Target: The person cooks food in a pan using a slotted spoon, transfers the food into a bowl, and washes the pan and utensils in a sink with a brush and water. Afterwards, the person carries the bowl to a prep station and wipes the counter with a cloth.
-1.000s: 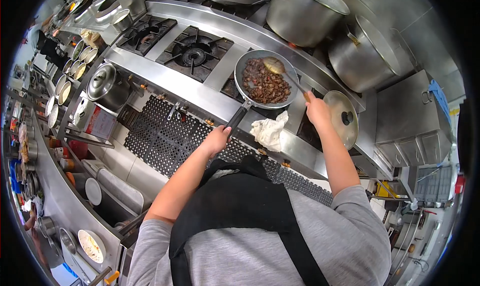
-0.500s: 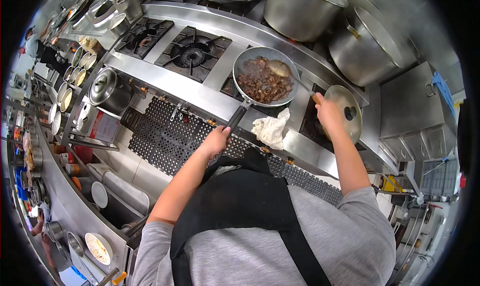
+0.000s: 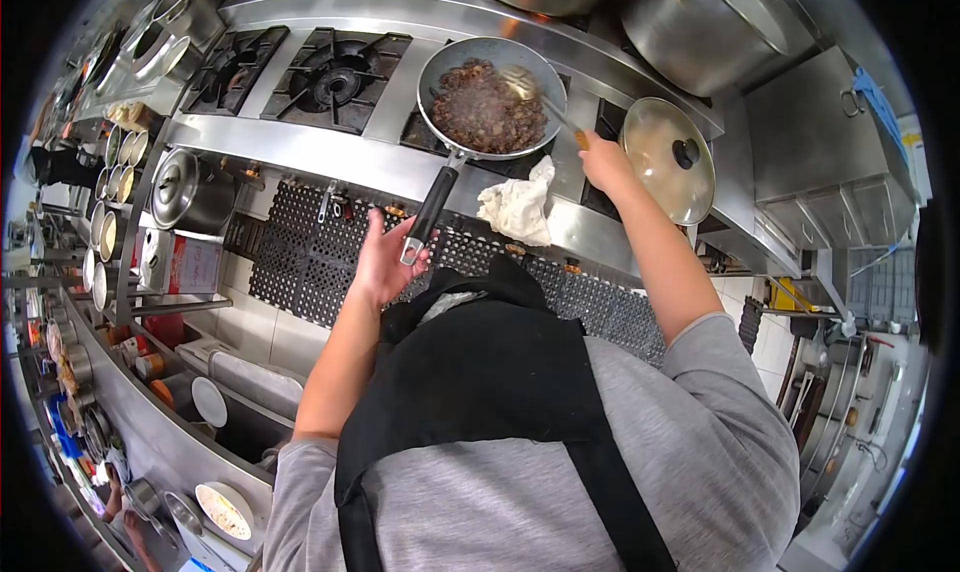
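Observation:
A frying pan [image 3: 548,67] with dark browned chopped food [image 3: 488,109] sits over a burner, its black handle [image 3: 430,207] pointing toward me. My left hand [image 3: 380,260] is open at the handle's end, thumb raised away from it and fingers partly behind it; whether they touch it I cannot tell. My right hand [image 3: 606,164] is closed around the wooden handle of a cooking spoon [image 3: 522,84], whose metal head rests in the food. On the stove's front ledge lies a crumpled white cloth [image 3: 520,204]. Beside my right hand is a glass lid [image 3: 668,162] with a black knob.
Two bare burners [image 3: 335,82] are left of the pan. Large steel pots [image 3: 705,27] stand behind the stove. A lidded pot [image 3: 190,192] is at left, above a perforated black floor mat [image 3: 300,262]. A steel cabinet [image 3: 825,142] stands at right.
My left hand has loosened from the pan handle and opened, its thumb now apart. My right hand still holds the spoon, whose head has shifted slightly within the pan. The camera view has shifted.

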### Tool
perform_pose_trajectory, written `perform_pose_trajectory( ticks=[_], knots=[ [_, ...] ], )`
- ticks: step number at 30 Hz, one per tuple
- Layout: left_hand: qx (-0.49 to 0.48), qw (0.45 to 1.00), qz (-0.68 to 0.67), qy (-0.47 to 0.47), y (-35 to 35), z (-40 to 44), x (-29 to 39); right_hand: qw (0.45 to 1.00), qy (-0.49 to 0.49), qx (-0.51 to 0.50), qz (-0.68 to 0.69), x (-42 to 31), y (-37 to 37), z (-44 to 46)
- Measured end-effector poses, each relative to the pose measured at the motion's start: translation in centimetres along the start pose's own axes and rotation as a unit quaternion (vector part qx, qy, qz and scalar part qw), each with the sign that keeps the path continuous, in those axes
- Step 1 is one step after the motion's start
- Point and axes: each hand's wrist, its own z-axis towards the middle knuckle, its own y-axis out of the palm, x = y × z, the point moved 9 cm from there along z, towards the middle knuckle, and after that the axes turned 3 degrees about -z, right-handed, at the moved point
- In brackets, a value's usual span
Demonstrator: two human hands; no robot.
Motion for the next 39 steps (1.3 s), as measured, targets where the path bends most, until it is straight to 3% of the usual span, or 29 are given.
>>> perform_pose_trajectory(
  ticks=[2, 3, 4, 5, 6, 7, 10, 11, 13, 16, 18, 19, 22, 23, 24, 26, 28, 30, 32, 34, 35, 36, 38, 39],
  knots=[
    [0.104, 0.992, -0.071, -0.004, -4.8, 1.3, -3.2, 1.000, 0.010, 0.001, 0.015, -0.2, -0.2, -0.1],
    [0.051, 0.998, 0.044, 0.003, -9.6, 5.0, -6.6, 1.000, -0.012, 0.001, 0.026, -0.1, 0.0, 0.4],
    [0.034, 0.967, 0.253, 0.023, -7.5, 5.5, -8.1, 0.999, -0.035, 0.001, 0.037, -0.2, 0.1, 0.7],
    [-0.044, 0.929, 0.361, 0.066, -4.3, 7.0, -9.7, 0.997, -0.055, -0.010, 0.051, -0.9, -1.3, -0.1],
    [-0.105, 0.816, 0.539, 0.180, -0.6, 8.4, -10.1, 0.997, -0.054, -0.007, 0.047, -1.1, -2.9, -1.0],
    [-0.145, 0.698, 0.605, 0.353, 4.4, 7.5, -9.4, 0.995, -0.066, -0.020, 0.075, -1.5, -4.2, -1.7],
    [0.029, 0.573, 0.732, 0.368, 10.7, 8.7, -8.9, 0.992, -0.075, 0.008, 0.106, -1.0, -6.2, -3.6],
    [0.026, 0.576, 0.727, 0.372, 11.1, 10.1, -9.5, 0.993, -0.071, 0.014, 0.093, -1.5, -7.6, -4.8],
    [-0.079, 0.580, 0.765, 0.270, 10.9, 14.6, -13.9, 0.996, -0.064, 0.015, 0.065, -1.4, -8.0, -6.0],
    [-0.265, 0.517, 0.758, 0.297, 15.0, 14.8, -19.4, 0.995, -0.081, 0.015, 0.053, -0.8, -7.3, -6.8],
    [-0.261, 0.471, 0.771, 0.339, 16.2, 16.3, -22.0, 0.996, -0.070, 0.019, 0.048, -0.8, -7.5, -7.4],
    [-0.256, 0.428, 0.816, 0.291, 17.3, 15.4, -21.6, 0.996, -0.069, 0.038, 0.031, -0.5, -7.5, -7.3],
    [-0.218, 0.452, 0.802, 0.323, 18.8, 11.6, -18.1, 0.996, -0.054, 0.064, -0.013, 0.3, -6.6, -6.0],
    [-0.231, 0.541, 0.736, 0.335, 18.6, 10.4, -16.8, 0.996, -0.032, 0.070, -0.040, 0.6, -6.2, -5.3],
    [-0.224, 0.539, 0.739, 0.336, 18.0, 9.4, -16.1, 0.996, -0.039, 0.072, -0.037, 0.4, -5.2, -4.3],
    [-0.242, 0.607, 0.684, 0.325, 18.3, 4.6, -12.1, 0.996, -0.006, 0.072, -0.056, 1.0, -2.3, -1.3],
    [-0.127, 0.519, 0.725, 0.434, 16.5, 0.1, -6.8, 0.999, -0.022, 0.046, 0.001, -1.1, -1.1, -0.2],
    [0.133, 0.423, 0.779, 0.443, 14.9, -4.6, 0.1, 0.987, -0.103, 0.067, 0.101, -2.7, 1.7, 2.4],
    [0.285, 0.379, 0.775, 0.418, 11.2, -6.4, 3.9, 0.979, -0.158, 0.000, 0.131, -4.4, 0.9, 2.0],
    [0.321, 0.397, 0.789, 0.342, 7.3, -5.8, 4.7, 0.969, -0.173, -0.053, 0.165, -4.4, -2.0, -0.9],
    [0.321, 0.432, 0.806, 0.248, 6.1, -5.3, 4.8, 0.968, -0.195, -0.039, 0.152, -3.6, -2.7, -1.7],
    [0.323, 0.432, 0.806, 0.245, 5.5, -5.0, 4.9, 0.973, -0.200, -0.044, 0.101, -3.5, -4.4, -3.5],
    [0.280, 0.563, 0.757, 0.177, 2.4, -2.9, 3.5, 0.981, -0.181, -0.028, 0.058, -3.7, -6.6, -6.9],
    [0.266, 0.597, 0.729, 0.203, 2.1, -2.8, 3.3, 0.985, -0.171, -0.033, -0.002, -3.3, -6.4, -7.5]
  ],
)
